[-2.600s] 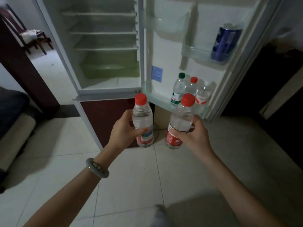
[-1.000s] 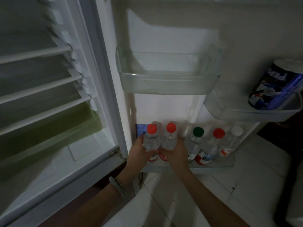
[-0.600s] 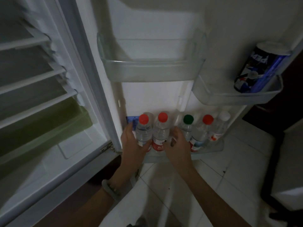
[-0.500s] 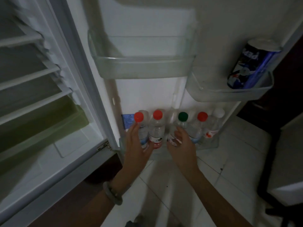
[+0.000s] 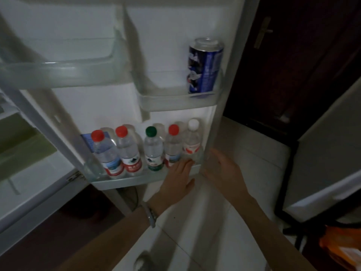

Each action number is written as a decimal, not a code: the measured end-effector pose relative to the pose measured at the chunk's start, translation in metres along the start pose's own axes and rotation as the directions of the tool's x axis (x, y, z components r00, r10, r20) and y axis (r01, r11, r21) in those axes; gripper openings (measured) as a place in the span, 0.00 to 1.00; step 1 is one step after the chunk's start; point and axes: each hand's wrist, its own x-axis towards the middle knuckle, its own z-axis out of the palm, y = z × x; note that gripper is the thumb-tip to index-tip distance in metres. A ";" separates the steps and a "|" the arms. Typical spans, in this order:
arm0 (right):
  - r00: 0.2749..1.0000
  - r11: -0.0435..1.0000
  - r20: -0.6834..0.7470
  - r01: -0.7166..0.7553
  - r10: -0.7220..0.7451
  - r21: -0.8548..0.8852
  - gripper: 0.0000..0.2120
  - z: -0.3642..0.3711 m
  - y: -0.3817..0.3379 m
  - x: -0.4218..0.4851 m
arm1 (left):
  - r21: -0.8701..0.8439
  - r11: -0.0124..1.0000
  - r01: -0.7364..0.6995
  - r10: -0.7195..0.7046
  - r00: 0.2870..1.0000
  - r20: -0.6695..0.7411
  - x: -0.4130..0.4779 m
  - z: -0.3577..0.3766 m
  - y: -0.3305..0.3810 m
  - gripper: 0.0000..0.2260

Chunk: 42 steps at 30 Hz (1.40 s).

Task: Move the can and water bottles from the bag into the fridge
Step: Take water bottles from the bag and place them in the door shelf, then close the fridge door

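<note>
Several water bottles stand in a row in the bottom shelf (image 5: 125, 180) of the open fridge door: two red-capped ones (image 5: 106, 153) (image 5: 129, 151) at the left, a green-capped one (image 5: 153, 150), another red-capped one (image 5: 172, 146) and a white-capped one (image 5: 192, 140). A blue can (image 5: 205, 69) stands upright in the upper right door shelf (image 5: 168, 100). My left hand (image 5: 179, 177) rests flat against the front of the bottom shelf, holding nothing. My right hand (image 5: 222, 169) grips the outer edge of the fridge door (image 5: 230, 79).
The upper left door shelf (image 5: 64, 73) holds nothing. The fridge interior with a green drawer (image 5: 21, 145) lies to the left. An orange bag (image 5: 341, 249) with black straps sits at the lower right, beside a white surface. A dark door (image 5: 293, 65) stands behind.
Both hands let go of the two red-capped bottles, which now stand at the left of the bottom door shelf. The hands moved right, the right one onto the door's edge.
</note>
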 end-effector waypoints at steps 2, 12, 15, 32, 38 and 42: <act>1.000 1.000 0.016 -0.003 0.004 -0.019 0.26 -0.014 0.014 -0.003 | 0.070 0.997 0.041 -0.045 0.997 0.056 0.015 0.011 0.009 0.26; 0.998 0.998 0.042 0.041 -0.039 -0.048 0.28 -0.071 0.065 -0.019 | 0.214 0.938 0.273 -0.309 0.938 0.157 0.032 0.039 0.051 0.27; 0.996 0.996 0.059 0.074 -0.071 -0.045 0.28 -0.072 0.069 -0.020 | 0.214 0.931 0.295 -0.330 0.931 0.154 0.026 0.037 0.059 0.27; 0.972 0.971 -0.009 0.236 -0.236 -0.045 0.30 -0.053 0.065 -0.100 | 0.218 0.942 0.254 -0.272 0.960 0.059 -0.110 0.010 0.101 0.18; 0.977 0.977 0.057 0.207 -0.204 -0.047 0.37 -0.040 0.044 -0.157 | 0.212 0.939 0.270 -0.287 0.956 0.054 -0.186 -0.010 0.102 0.19; 0.976 0.977 0.044 0.213 -0.213 0.001 0.38 -0.038 0.020 -0.201 | 0.225 0.901 0.370 -0.378 0.926 -0.010 -0.237 -0.025 0.108 0.15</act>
